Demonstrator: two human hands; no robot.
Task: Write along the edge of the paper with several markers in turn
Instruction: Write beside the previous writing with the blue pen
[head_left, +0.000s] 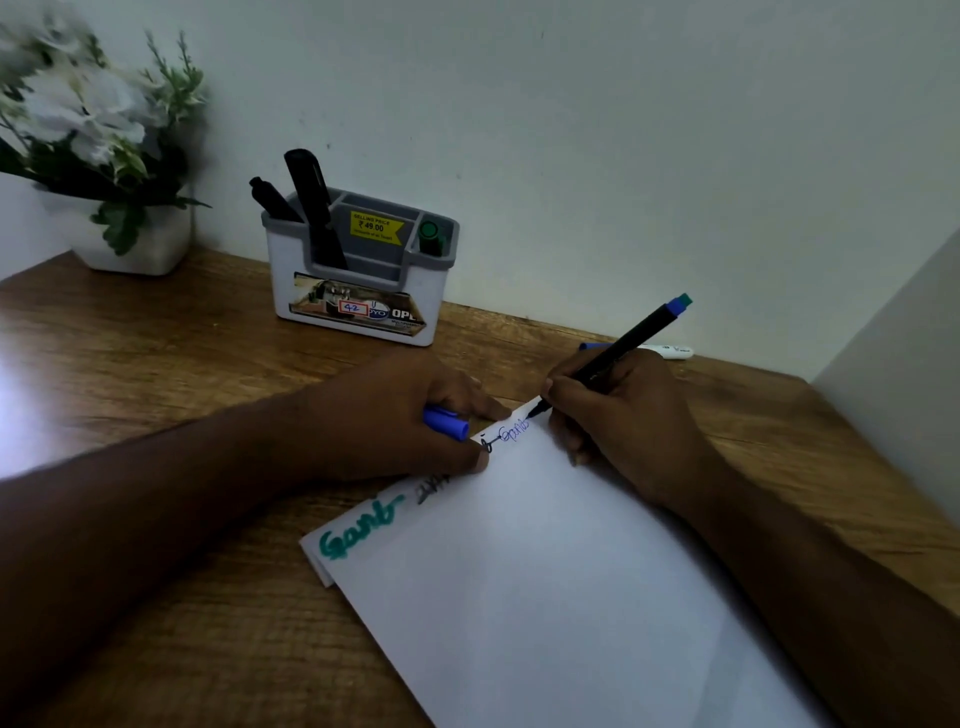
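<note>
Now writing at the far corner of white paper (545, 597): right hand (623, 415) pinching black marker (618, 353), tip down-left on the sheet's edge, blue-green end tilted up-right. Left hand (395, 415) pressing the edge, closed around blue cap (447, 422). Green, black, blue script along the margin. Bare wooden desk (156, 364) left; holder (358, 270) behind.

**Wood, paper and plastic on the desk**

The desk (156, 364) looks like wood with a visible grain and a soft sheen where light catches it. The paper (545, 597) is smooth and matt white. The pen holder (363, 280) is white and grey plastic with a glossy printed label. The wall (623, 130) is matt.
</note>
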